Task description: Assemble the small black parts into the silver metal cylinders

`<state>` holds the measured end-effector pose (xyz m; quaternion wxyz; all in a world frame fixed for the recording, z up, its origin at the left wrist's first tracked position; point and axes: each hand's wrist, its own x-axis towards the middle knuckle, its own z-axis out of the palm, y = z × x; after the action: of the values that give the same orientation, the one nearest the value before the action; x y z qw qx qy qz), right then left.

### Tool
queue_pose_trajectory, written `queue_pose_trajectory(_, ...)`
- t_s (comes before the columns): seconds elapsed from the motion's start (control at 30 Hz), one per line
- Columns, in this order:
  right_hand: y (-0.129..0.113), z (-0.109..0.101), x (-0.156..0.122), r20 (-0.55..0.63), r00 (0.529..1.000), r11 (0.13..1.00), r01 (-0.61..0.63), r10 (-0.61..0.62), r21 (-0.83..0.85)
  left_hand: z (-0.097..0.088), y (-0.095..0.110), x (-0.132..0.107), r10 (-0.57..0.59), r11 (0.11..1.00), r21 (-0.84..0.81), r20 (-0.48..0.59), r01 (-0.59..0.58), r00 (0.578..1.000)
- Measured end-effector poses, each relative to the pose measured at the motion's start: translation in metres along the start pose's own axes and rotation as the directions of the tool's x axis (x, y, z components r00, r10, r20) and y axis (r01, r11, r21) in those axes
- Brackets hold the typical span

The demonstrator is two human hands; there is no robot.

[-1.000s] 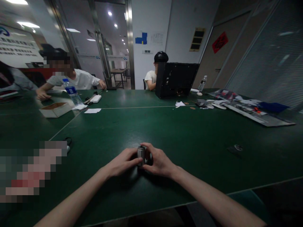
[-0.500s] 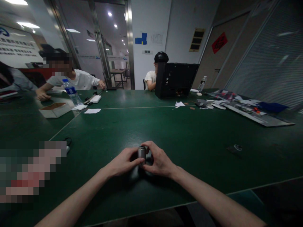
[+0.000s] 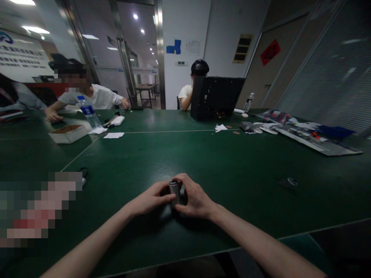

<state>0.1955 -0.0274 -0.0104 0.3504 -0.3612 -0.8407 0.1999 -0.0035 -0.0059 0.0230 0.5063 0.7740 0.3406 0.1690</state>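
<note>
A small grey metal cylinder (image 3: 174, 189) stands near-upright, leaning slightly, just over or on the green table (image 3: 162, 154). Its narrower cap end points up. My left hand (image 3: 156, 197) grips it from the left, thumb across its front near the lower part. From the right, my right hand (image 3: 195, 197) curls round it, index finger at the top and thumb at the base. A gap shows between the right palm and the cylinder. The far-side fingers of both hands are partly hidden.
Two co-workers sit across the table. An open box (image 3: 69, 135) and a water bottle (image 3: 88, 112) stand at left. A black device (image 3: 218, 98) stands at the back, a loaded tray (image 3: 324, 146) at right. A dark item with a ring (image 3: 292, 181) lies nearer. A blurred patch covers the lower left.
The cylinder has tipped slightly, its top towards the left, while both hands keep their hold. The co-worker behind the black device has raised an arm.
</note>
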Motion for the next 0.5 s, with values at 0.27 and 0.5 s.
queue_pose_trajectory(0.27,-0.001,-0.001,0.001,-0.001,1.000,0.999,-0.011,0.011,-0.031,-0.001,-0.016,0.001,0.009,0.983,-0.182,0.018,-0.006,1.000)
queue_pose_trajectory(0.5,-0.003,0.000,0.001,0.006,1.000,0.998,-0.027,0.027,-0.054,0.005,-0.015,0.009,-0.018,0.976,-0.218,-0.030,0.011,0.999)
